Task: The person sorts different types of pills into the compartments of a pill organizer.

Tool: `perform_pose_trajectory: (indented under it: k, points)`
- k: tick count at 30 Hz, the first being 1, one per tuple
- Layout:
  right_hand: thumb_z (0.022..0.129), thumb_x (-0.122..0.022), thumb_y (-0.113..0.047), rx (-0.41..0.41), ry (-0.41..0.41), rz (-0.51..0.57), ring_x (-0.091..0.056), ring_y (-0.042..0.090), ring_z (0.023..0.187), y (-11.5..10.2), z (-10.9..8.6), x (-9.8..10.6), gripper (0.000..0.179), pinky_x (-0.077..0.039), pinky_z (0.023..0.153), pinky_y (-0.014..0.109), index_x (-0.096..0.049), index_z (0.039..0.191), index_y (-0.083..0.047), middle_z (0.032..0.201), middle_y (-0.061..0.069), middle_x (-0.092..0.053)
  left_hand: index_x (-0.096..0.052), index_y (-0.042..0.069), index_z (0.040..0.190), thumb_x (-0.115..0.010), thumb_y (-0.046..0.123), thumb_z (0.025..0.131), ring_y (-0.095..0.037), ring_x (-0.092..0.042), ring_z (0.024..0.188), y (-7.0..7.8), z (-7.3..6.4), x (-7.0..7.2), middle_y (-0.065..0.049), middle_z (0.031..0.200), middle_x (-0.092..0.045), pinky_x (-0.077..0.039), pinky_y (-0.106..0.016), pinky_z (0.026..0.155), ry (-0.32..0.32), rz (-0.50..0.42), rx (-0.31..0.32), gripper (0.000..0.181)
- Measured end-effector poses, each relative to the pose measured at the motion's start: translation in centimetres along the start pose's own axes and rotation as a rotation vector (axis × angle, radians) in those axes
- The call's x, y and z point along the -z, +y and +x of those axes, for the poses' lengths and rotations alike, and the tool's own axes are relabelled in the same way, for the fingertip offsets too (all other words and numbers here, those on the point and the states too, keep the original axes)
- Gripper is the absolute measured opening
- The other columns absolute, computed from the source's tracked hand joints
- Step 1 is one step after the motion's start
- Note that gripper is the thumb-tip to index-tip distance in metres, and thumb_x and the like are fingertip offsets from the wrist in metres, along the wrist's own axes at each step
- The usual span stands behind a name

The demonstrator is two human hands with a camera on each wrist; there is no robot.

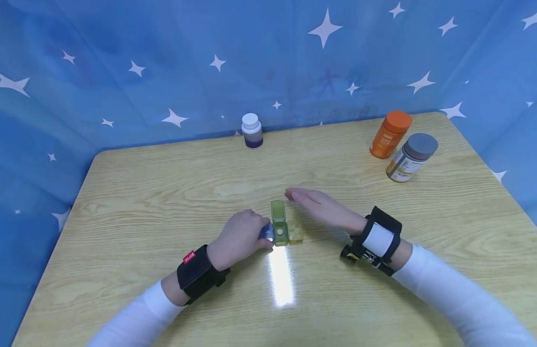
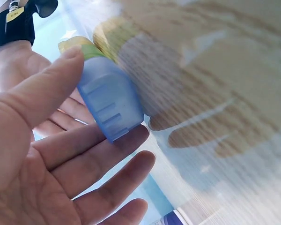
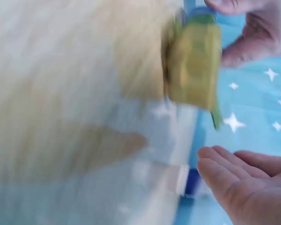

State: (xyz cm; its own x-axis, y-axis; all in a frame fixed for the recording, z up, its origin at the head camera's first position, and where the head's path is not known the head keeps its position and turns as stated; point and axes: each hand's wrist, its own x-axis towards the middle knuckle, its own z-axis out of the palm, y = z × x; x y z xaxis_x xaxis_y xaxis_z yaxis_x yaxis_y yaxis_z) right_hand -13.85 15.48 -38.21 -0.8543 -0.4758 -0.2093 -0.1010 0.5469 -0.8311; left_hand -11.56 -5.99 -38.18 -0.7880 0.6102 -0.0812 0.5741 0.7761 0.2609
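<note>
A small pill organizer with blue, green and yellow compartments (image 1: 296, 231) lies on the wooden table. Its green lid (image 1: 278, 210) stands open toward the back, and a white tablet (image 1: 280, 232) shows in the green compartment. My left hand (image 1: 240, 236) grips the blue end, thumb on the near side and fingers on the far side. In the left wrist view the blue compartment (image 2: 110, 101) sits between thumb and fingers. To the right, my right hand (image 1: 322, 207) is held with fingers straight, apart from the organizer and holding nothing.
A white-capped bottle (image 1: 252, 131) stands at the table's back edge. At the back right are an orange bottle (image 1: 390, 135) and a grey-lidded jar (image 1: 410, 158). A blue curtain with white stars (image 1: 173, 72) hangs behind the table (image 1: 164, 188).
</note>
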Motion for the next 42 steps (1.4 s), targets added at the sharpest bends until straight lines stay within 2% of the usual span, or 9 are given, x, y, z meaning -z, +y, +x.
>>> perform_pose_trajectory:
  k: [4,8,14,18,21,31,36,38,42]
  points:
    - [0.1,-0.019,-0.047,-0.011,-0.058,0.064,-0.035,0.029,0.135,-0.3,0.4,-0.7,0.064,-0.03,0.111,0.043,-0.03,0.142,0.0,0.144,0.016,-0.039,-0.064,0.011,0.073,-0.079,0.037,0.067,-0.012,-0.05,0.065,0.0,0.0,-0.1,0.005,0.06,-0.055,-0.038,-0.025,0.056,0.014,0.006,-0.012,0.031]
    - [0.1,-0.021,-0.047,0.093,-0.012,0.014,-0.044,0.028,0.129,-0.8,-0.5,-1.0,0.062,-0.035,0.107,0.044,-0.04,0.137,-0.002,0.136,0.015,-0.049,-0.064,0.011,0.072,-0.079,0.037,0.067,-0.012,-0.05,0.065,-0.1,-0.1,-0.2,0.005,0.06,-0.053,-0.037,-0.025,0.054,0.024,0.001,-0.016,0.031]
    - [0.101,-0.034,-0.032,0.36,-0.046,-0.4,-0.05,0.024,0.123,-1.1,-2.8,-2.6,0.045,-0.042,0.102,0.04,-0.052,0.128,-0.002,0.132,0.012,-0.053,-0.063,0.01,0.072,-0.08,0.035,0.066,-0.012,-0.049,0.064,-0.1,-0.2,-0.3,0.004,0.061,-0.054,-0.038,-0.025,0.053,0.03,-0.001,-0.008,0.031]
    - [0.098,-0.042,-0.033,0.432,-0.096,-0.657,-0.046,0.026,0.128,-0.9,-3.8,-3.9,0.048,-0.042,0.102,0.037,-0.049,0.131,0.001,0.138,0.016,-0.046,-0.064,0.009,0.076,-0.08,0.034,0.067,-0.013,-0.051,0.066,-0.1,-0.3,-0.3,0.003,0.064,-0.058,-0.04,-0.025,0.055,0.025,0.006,-0.005,0.031]
    - [0.096,-0.046,-0.036,0.471,-0.081,-0.768,-0.045,0.027,0.129,-0.7,-4.0,-4.3,0.052,-0.042,0.102,0.036,-0.049,0.131,0.002,0.139,0.017,-0.046,-0.065,0.009,0.078,-0.08,0.034,0.067,-0.014,-0.053,0.069,-0.2,-0.3,-0.4,0.002,0.067,-0.06,-0.042,-0.026,0.057,0.025,0.005,-0.005,0.032]
    - [0.093,-0.051,-0.039,0.432,-0.108,-0.833,-0.044,0.027,0.13,-1.1,-3.8,-4.2,0.057,-0.039,0.106,0.036,-0.047,0.133,0.001,0.139,0.016,-0.046,-0.066,0.006,0.091,-0.083,0.025,0.067,-0.015,-0.054,0.075,-0.8,-0.2,-0.6,-0.003,0.081,-0.064,-0.047,-0.027,0.062,-0.013,-0.054,0.046,0.035]
    - [0.091,-0.055,-0.037,0.472,-0.07,-0.884,-0.05,0.025,0.124,-1.2,-3.6,-4.2,0.051,-0.041,0.104,0.037,-0.053,0.128,-0.001,0.134,0.014,-0.053,-0.066,0.005,0.096,-0.082,0.027,0.066,-0.015,-0.052,0.078,-1.2,-0.2,-0.7,-0.003,0.083,-0.063,-0.046,-0.026,0.063,-0.012,-0.07,0.04,0.04]
    - [0.089,-0.058,-0.035,0.501,-0.031,-0.907,-0.056,0.022,0.117,-1.4,-3.4,-4.3,0.045,-0.044,0.101,0.037,-0.06,0.121,-0.002,0.126,0.011,-0.059,-0.067,0.005,0.097,-0.082,0.027,0.066,-0.016,-0.052,0.08,-1.4,-0.1,-0.7,-0.003,0.085,-0.064,-0.047,-0.026,0.065,-0.01,-0.087,0.032,0.041]
    - [0.085,-0.064,-0.029,0.545,0.046,-1.003,-0.061,0.01,0.082,-2.4,-2.3,-4.8,0.024,-0.053,0.076,0.026,-0.067,0.097,-0.008,0.094,0.0,-0.067,-0.068,0.006,0.096,-0.083,0.027,0.065,-0.015,-0.052,0.08,-1.6,0.0,-0.6,-0.002,0.085,-0.065,-0.046,-0.026,0.066,-0.01,-0.11,0.022,0.041]
